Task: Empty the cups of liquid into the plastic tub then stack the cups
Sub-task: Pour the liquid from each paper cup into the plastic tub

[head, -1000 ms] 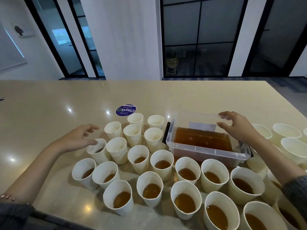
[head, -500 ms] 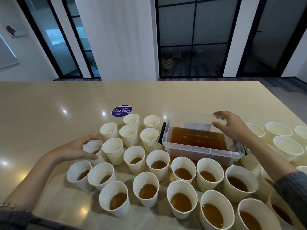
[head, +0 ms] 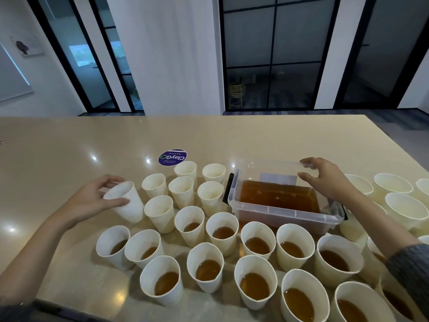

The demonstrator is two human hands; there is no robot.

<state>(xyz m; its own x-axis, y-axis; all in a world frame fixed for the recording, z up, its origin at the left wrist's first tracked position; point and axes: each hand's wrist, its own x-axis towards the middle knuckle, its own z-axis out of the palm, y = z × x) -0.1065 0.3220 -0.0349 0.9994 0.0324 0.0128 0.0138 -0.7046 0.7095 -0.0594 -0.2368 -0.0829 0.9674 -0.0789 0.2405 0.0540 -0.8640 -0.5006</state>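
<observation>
My left hand (head: 90,201) grips a white paper cup (head: 130,204) near its rim at the left of the group; the cup is tilted to the left. A clear plastic tub (head: 284,211) holding brown liquid stands right of centre. My right hand (head: 325,180) rests on the tub's far right rim, fingers curled over the edge. Several white cups with brown liquid (head: 222,232) fill the near rows. Several empty cups (head: 183,190) stand behind them, left of the tub.
More empty white cups (head: 404,206) stand to the right of the tub. A round purple sticker (head: 173,157) lies on the beige countertop (head: 69,154) behind the cups. The counter's near edge runs along the bottom left.
My left hand reached the far-left cup, closed around it and tipped it leftward. My right hand has stayed on the tub's far rim.
</observation>
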